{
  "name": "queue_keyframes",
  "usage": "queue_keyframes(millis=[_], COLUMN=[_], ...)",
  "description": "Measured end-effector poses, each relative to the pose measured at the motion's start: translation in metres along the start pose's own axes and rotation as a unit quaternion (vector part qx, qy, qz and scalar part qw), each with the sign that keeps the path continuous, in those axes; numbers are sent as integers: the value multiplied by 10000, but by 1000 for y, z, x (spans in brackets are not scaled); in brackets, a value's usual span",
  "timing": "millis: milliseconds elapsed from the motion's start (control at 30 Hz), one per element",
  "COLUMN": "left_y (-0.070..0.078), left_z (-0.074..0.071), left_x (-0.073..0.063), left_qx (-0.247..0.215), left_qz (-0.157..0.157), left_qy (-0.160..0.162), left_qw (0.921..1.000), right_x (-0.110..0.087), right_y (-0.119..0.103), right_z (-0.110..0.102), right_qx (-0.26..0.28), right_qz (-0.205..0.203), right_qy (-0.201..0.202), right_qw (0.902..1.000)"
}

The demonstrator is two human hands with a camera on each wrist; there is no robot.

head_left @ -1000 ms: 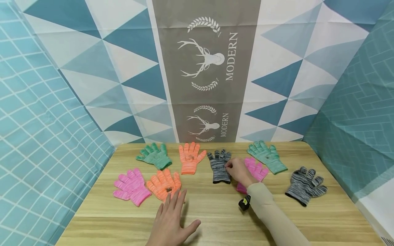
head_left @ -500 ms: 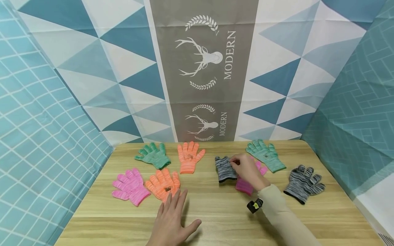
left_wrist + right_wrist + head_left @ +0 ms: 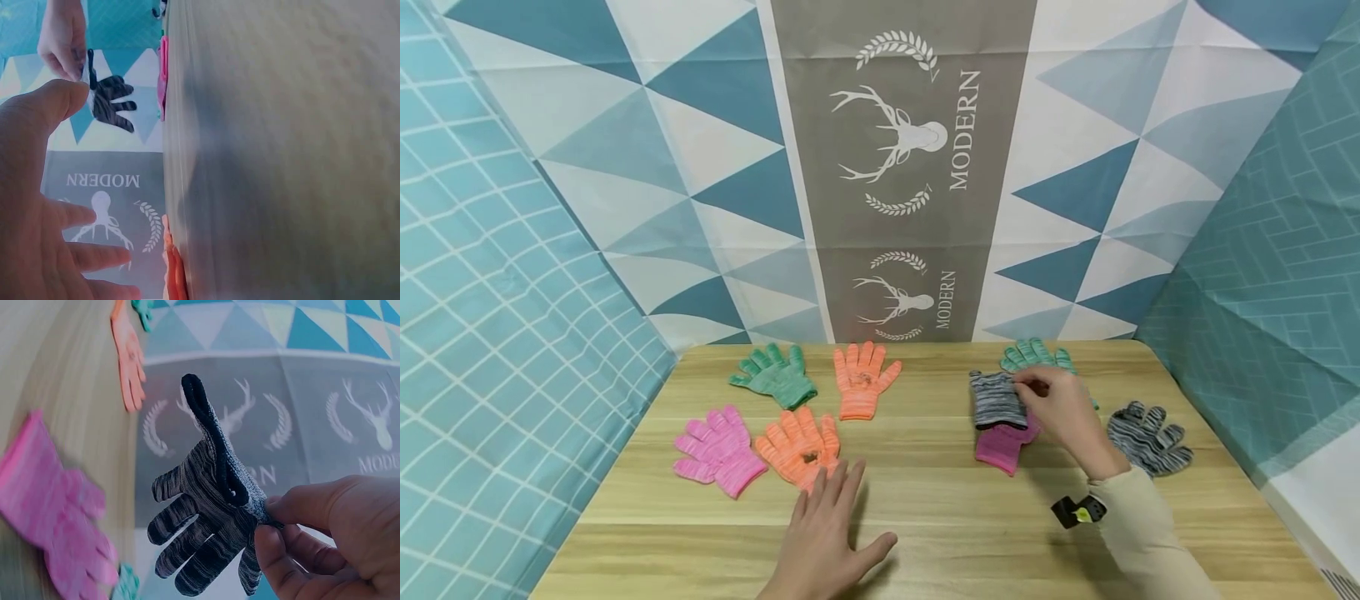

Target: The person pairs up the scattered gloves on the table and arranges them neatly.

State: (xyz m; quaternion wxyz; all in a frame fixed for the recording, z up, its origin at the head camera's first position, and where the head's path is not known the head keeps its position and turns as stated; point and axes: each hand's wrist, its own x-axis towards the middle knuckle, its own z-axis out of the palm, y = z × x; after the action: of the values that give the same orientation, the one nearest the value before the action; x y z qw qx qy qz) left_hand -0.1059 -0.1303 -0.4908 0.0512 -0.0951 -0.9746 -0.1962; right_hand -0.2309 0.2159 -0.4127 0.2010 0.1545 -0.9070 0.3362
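A black-and-grey striped knit glove (image 3: 997, 402) is lifted off the table, pinched at one edge between the thumb and fingers of my right hand (image 3: 1063, 412). In the right wrist view the same glove (image 3: 206, 519) hangs with its fingers down and its dark cuff gaping. Behind it lies a pink glove (image 3: 1000, 450), partly covered from the head camera. My left hand (image 3: 823, 533) is spread out low over the table with nothing in it. Its fingertips are near the lower orange glove (image 3: 797, 446), overlapping its cuff in the head view.
On the left lie another pink glove (image 3: 721, 454), a dark green glove (image 3: 775, 375) and a second orange glove (image 3: 861, 379). To the right are a light green glove (image 3: 1026, 354), partly hidden by my right hand, and another grey-striped glove (image 3: 1150, 437). Patterned cloth walls (image 3: 895, 208) surround the wooden table (image 3: 917, 517).
My right hand has picked the grey-striped glove up off the table and carried it right, in front of the pink glove. The left hand has stayed almost still.
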Motion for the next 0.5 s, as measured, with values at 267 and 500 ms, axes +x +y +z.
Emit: queue_keyframes(millis=[267, 500], left_y=[9, 29], left_z=[5, 8], left_x=[4, 14], left_qx=[-69, -79], left_qz=[308, 808], left_qy=[48, -250], left_qw=[9995, 9964], right_x=[-17, -32], right_y=[14, 33], right_z=[-37, -69], right_qx=[-472, -677], right_qz=[154, 169], right_qy=[536, 1105], right_qw=[9973, 9914])
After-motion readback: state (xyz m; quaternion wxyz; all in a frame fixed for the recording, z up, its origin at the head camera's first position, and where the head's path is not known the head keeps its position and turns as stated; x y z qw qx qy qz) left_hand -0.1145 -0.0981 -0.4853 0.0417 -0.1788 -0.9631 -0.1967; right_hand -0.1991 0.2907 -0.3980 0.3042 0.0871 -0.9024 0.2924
